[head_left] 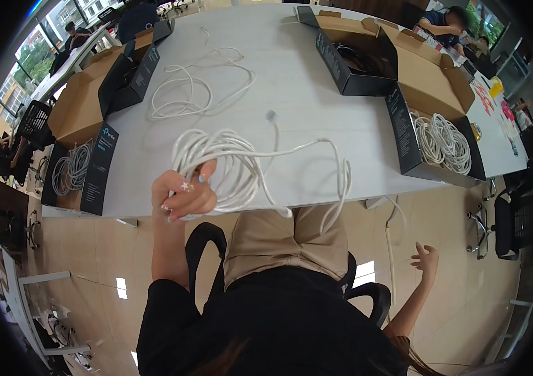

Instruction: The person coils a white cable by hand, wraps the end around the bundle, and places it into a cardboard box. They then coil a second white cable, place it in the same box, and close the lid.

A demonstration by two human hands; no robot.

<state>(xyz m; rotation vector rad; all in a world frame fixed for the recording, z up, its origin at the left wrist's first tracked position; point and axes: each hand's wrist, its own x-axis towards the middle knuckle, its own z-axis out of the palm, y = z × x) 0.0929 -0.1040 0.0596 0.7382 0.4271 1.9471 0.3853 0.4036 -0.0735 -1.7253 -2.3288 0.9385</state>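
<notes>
My left hand [186, 194] is closed around a thick coil of white network cable [238, 164] at the table's near edge. From the coil, a loose length runs right across the table and loops down over the edge. One cable end with a clear plug [271, 116] lies on the table just beyond the coil. Out to the right, below table height, my right hand [426, 258] hangs beside the chair with its fingers apart, holding nothing. A second, loosely spread white cable [191, 94] lies farther back on the left of the table.
Open black boxes with coiled white cables stand at the near left [98, 169] and near right [407, 135]. Farther back are another box [342, 72] with black cable and a dark box [144, 75]. A white cable [390, 250] hangs near my right hand. Other people sit beyond.
</notes>
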